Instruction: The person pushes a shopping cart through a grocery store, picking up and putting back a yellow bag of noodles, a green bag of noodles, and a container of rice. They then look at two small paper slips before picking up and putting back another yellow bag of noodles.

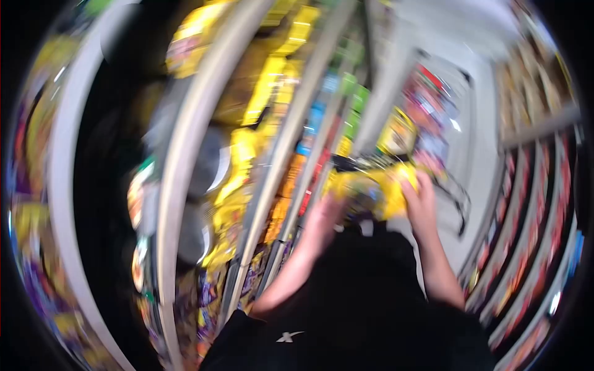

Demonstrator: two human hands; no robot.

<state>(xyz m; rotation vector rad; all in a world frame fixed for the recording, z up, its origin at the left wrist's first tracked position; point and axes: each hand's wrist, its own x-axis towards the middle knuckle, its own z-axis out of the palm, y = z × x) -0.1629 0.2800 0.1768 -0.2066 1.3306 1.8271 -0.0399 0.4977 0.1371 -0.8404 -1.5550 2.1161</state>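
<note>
A shiny yellow packet (391, 193) is held in front of my chest, blurred by motion. My right hand (422, 196) grips its right side, with the thumb and fingers closed against the yellow wrapping. At its left side is my left hand (327, 215), fingers curled behind the packet and partly hidden. Just beyond the packet, another yellow bag (396, 135) with a dark print lies at the near left of a cart (465, 114) holding red, pink and pale packages (428, 93). The cart's dark handle overlaps the packet in this view.
Close on my left run tall shelves with pale edges (185, 136), stocked with yellow bags (232, 179) and orange packets (288, 188). More shelves with red packages (535, 210) stand on the right. A light floor (433, 18) shows beyond the cart.
</note>
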